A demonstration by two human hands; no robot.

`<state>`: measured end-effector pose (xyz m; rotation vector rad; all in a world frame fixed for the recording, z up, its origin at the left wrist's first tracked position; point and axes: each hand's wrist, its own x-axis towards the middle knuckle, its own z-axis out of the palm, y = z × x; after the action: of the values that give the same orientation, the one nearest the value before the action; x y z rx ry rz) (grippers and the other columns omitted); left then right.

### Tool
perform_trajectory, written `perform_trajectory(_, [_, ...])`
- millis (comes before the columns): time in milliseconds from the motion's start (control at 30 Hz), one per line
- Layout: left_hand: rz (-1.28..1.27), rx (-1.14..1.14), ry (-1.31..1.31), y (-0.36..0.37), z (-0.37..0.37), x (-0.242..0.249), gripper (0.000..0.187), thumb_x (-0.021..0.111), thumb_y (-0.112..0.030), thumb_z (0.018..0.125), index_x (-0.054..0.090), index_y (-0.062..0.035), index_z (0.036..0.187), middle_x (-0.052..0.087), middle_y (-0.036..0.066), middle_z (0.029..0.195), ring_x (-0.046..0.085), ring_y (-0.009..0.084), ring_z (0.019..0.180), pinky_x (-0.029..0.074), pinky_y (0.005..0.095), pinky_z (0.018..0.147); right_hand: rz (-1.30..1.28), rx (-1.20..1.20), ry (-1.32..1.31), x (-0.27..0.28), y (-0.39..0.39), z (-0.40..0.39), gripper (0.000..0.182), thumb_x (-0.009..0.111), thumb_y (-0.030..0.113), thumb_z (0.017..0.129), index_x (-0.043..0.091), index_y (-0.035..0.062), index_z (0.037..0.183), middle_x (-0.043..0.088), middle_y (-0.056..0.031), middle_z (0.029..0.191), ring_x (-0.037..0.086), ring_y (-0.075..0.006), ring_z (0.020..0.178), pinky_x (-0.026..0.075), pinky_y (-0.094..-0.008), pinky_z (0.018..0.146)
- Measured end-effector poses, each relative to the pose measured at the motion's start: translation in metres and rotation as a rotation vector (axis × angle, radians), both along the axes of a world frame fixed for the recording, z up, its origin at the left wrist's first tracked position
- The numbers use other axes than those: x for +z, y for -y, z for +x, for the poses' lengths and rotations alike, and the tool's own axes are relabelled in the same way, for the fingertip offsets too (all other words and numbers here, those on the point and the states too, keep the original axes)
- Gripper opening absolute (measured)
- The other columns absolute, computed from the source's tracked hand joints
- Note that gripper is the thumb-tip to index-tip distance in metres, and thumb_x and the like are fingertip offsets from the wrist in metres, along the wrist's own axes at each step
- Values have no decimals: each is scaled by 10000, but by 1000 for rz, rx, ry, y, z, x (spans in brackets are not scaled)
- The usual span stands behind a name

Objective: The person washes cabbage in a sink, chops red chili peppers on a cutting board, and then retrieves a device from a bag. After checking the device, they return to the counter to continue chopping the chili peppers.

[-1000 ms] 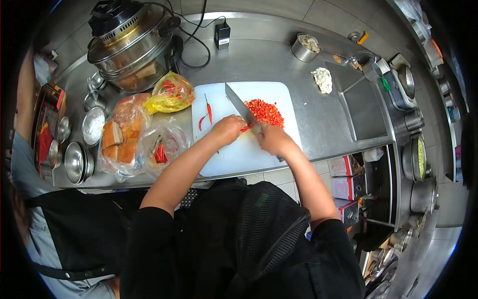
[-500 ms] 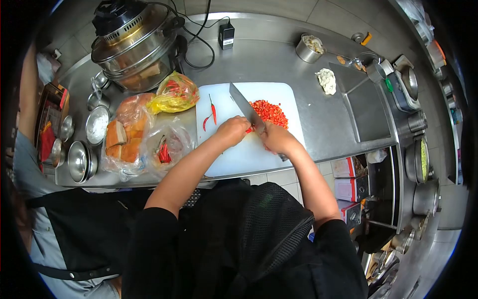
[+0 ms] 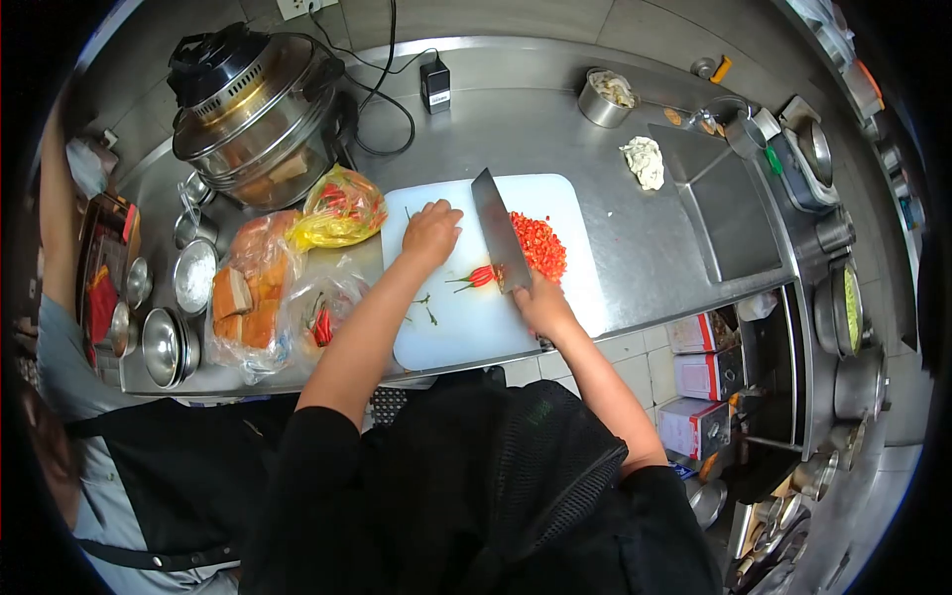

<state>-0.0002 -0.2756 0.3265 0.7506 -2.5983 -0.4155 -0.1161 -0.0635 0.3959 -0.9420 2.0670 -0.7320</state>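
My right hand (image 3: 543, 303) grips the handle of a cleaver (image 3: 501, 228). Its broad blade slants up the white cutting board (image 3: 456, 337), between a pile of chopped red chili (image 3: 538, 245) on the right and a few red chilies (image 3: 482, 277) on the left. Those chilies lie against the blade with their stems pointing left. Over the board's upper left, my left hand (image 3: 432, 234) rests low with fingers bent and somewhat apart. Its fingertips are partly hidden, and a green stem shows just beside it. Cut green stems (image 3: 428, 309) lie lower on the board.
Left of the board are a yellow bag of chilies (image 3: 342, 206), a clear bag of chilies (image 3: 323, 322), bagged browned blocks (image 3: 248, 297) and metal bowls (image 3: 162, 347). A glass-bowl cooker (image 3: 253, 129) stands behind. A sink (image 3: 729, 218) is at right. Another person's sleeve (image 3: 74, 337) is at far left.
My left hand has left the chilies by the blade and moved up and left, over where loose chilies lay. My right hand still holds the cleaver, now turned more upright in view.
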Motion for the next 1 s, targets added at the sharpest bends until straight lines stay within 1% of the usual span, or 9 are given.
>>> perform_trajectory(67, [-90,7,-42,10,-3,8,122,626,-173,841,667,-71,893,613,111,953,587,295,982,461,441,831,-8,2,1,-4,1,-1,352,518,205,939,510,-44,1188,647,-194,733,614,-262,482,509,-400,516])
perform_trajectory(133, [-97,114,241,19,-3,15,141,587,-151,858,677,-103,956,593,109,1016,531,255,1081,415,442,900,-65,38,-37,-8,-1,-2,338,508,197,940,511,-48,1174,654,-203,751,618,-272,489,514,-405,535])
perform_trajectory(167, [-294,212,165,25,3,4,147,573,-117,841,670,-97,949,590,110,1010,534,258,1053,416,457,879,-60,39,-31,-9,-1,-2,338,508,197,940,511,-48,1174,654,-203,751,618,-272,489,514,-405,535])
perform_trajectory(300, [-259,409,233,23,33,28,168,591,-107,819,671,-76,964,615,115,1007,560,275,1028,435,456,868,-39,110,-127,-32,5,-10,331,506,192,933,505,-61,1146,670,-221,803,635,-293,520,524,-418,571])
perform_trajectory(467, [82,-87,87,-35,39,21,242,720,-224,787,660,-56,949,635,115,929,595,310,952,475,426,831,2,166,-235,-25,9,-8,334,506,194,928,503,-67,1136,678,-219,831,652,-300,551,530,-421,582])
perform_trajectory(533, [68,-121,124,-56,32,20,252,729,-240,788,658,-54,942,630,114,921,593,308,949,475,424,831,47,165,-169,-11,10,-4,369,475,217,917,511,-58,1160,657,-301,943,646,-434,908,498,-499,835])
perform_trajectory(667, [94,-175,187,-62,22,10,211,728,-200,787,650,-34,892,630,132,914,591,317,939,481,428,823,61,188,-236,0,13,0,355,474,208,914,516,-50,1154,663,-290,879,664,-416,828,509,-495,797])
perform_trajectory(833, [114,-213,224,-60,17,10,146,685,-152,817,638,-21,861,631,142,924,595,323,940,488,424,842,128,276,-206,17,23,-2,317,448,175,923,527,-60,1121,653,-217,691,646,-315,538,527,-448,614])
perform_trajectory(1000, [101,-227,319,-59,10,11,97,617,-78,818,652,-22,889,646,143,978,610,322,976,502,419,873,247,338,-118,39,31,-3,337,480,174,936,500,-53,1184,653,-171,694,629,-261,512,513,-384,538])
